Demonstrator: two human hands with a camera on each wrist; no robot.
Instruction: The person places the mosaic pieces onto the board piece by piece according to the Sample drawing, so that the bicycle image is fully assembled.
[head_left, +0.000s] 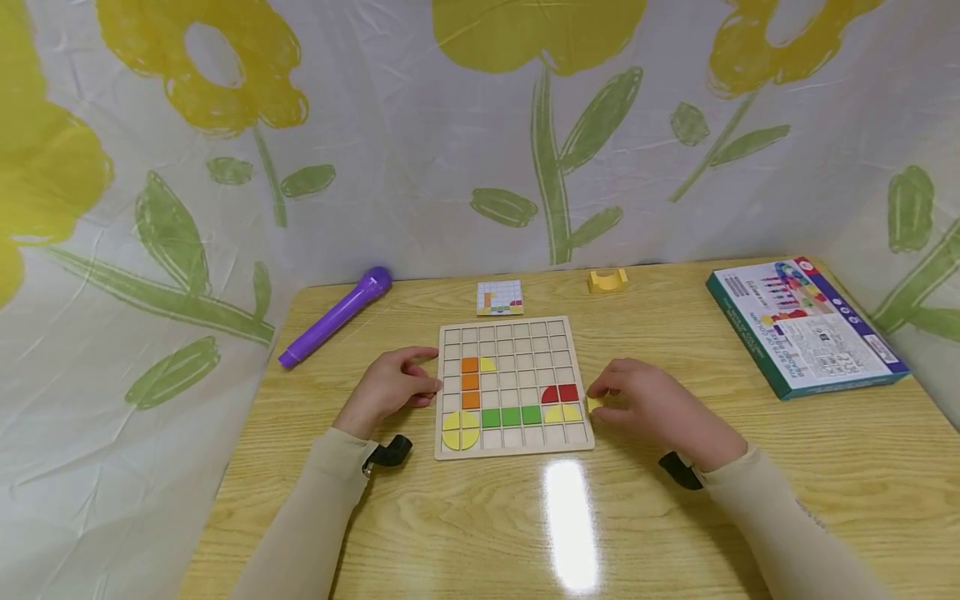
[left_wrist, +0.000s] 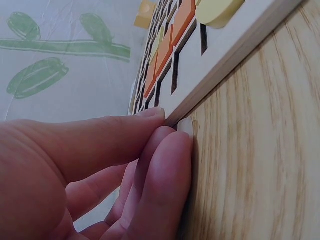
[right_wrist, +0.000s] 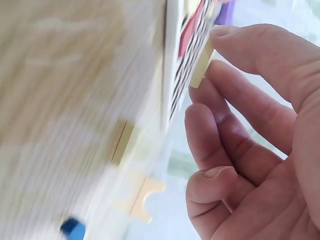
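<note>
A wooden grid board (head_left: 518, 358) lies on the table, holding orange, green, red and yellow tiles. At its left edge my left hand (head_left: 390, 385) grips the rim; in the left wrist view the thumb touches the board's edge, with fingertips below it. Beside the right edge, my right hand (head_left: 648, 404) pinches a yellow tile (right_wrist: 202, 67) between thumb and index finger. Three orange squares (head_left: 469, 382) stand in a column, and green squares (head_left: 512, 417) form a row. Yellow quarter-circles (head_left: 461, 430) make a disc at lower left. Red tiles (head_left: 568, 392) sit near the right edge.
Behind the board lies a pattern card (head_left: 499, 297). A purple microphone (head_left: 335, 318) is at left, a yellow curved stand (head_left: 607, 281) at the back and a flat box (head_left: 806, 325) at right. The right wrist view shows a yellow piece (right_wrist: 123, 142) and a blurred blue thing (right_wrist: 73, 228).
</note>
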